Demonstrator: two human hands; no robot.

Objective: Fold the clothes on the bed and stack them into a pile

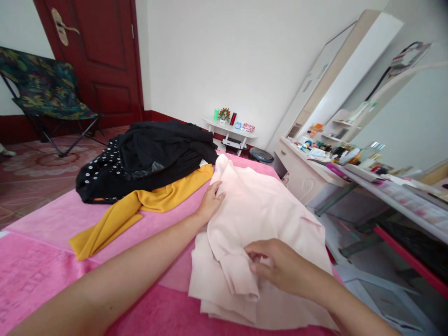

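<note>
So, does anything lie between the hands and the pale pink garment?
Nothing visible does. The left hand rests on the pale pink garment, the right hand pinches its fold; the yellow garment lies aside.

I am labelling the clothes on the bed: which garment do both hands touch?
The pale pink garment: the left hand and right hand both touch it. The yellow garment and black clothes lie untouched.

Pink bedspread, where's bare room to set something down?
Bare pink bedspread: near left, between the yellow garment and the left forearm. Crowded: black clothes pile at far end; pale pink garment under left hand and right hand.
</note>
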